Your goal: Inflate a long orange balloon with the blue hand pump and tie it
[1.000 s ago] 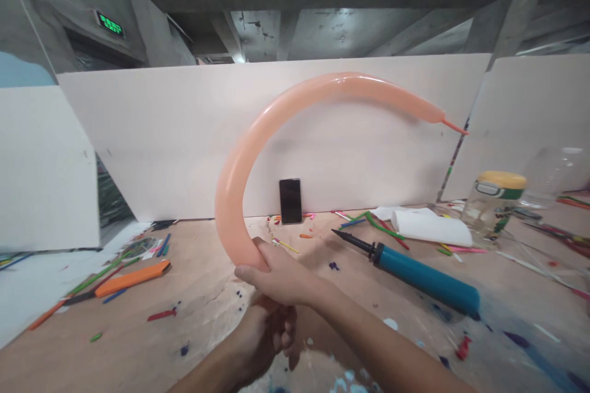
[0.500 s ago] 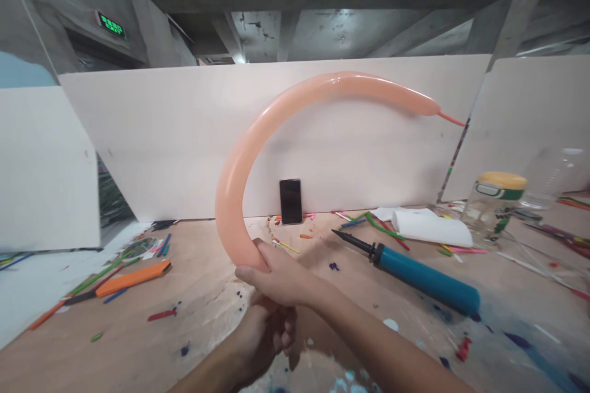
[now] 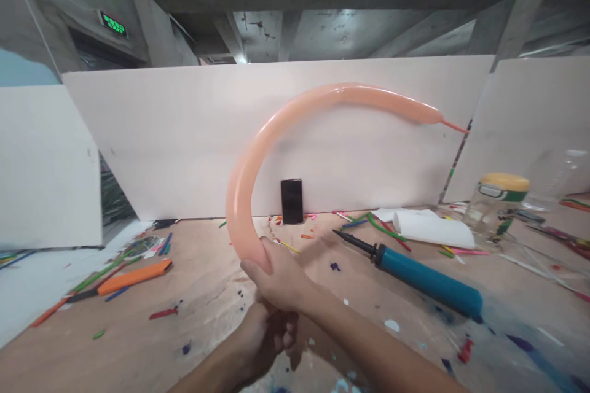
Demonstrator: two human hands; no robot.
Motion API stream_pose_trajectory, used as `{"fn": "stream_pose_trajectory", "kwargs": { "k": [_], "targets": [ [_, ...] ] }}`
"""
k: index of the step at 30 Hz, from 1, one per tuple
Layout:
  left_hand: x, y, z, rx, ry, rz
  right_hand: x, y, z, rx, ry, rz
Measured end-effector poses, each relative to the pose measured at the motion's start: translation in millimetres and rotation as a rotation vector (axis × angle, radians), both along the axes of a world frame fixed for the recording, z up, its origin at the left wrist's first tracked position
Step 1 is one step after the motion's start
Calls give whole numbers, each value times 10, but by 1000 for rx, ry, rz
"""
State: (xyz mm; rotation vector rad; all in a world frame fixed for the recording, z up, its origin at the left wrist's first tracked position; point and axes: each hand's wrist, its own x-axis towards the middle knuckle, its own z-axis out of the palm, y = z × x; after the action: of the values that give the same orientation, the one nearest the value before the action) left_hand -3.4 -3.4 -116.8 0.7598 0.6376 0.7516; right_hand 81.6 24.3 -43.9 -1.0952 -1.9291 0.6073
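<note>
The long peach balloon has sagged slightly toward 6 o'clock; right hand remains clenched around its base, left hand gripping beneath.

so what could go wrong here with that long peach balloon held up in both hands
The right hand squeezes the base of the long peach inflated balloon while the left hand pinches below; too hard a squeeze might pop it. The free tip arcs toward the white partition board and could rub there. If it slips, it may land by the pointed nozzle of the blue hand pump.
</note>
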Motion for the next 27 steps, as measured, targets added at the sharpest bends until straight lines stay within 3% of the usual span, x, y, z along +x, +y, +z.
{"fn": "stream_pose_trajectory", "kwargs": {
  "k": [10, 20, 27],
  "targets": [
    [-7, -3, 21, 11, 9, -15, 2, 1, 18, -23, 22, 6],
    [110, -113, 84, 173, -88, -30, 137, -128, 428, -197, 397, 175],
    [80, -106, 65, 153, -66, 9, 94, -152, 416, -231, 554, 229]
  ]
}}
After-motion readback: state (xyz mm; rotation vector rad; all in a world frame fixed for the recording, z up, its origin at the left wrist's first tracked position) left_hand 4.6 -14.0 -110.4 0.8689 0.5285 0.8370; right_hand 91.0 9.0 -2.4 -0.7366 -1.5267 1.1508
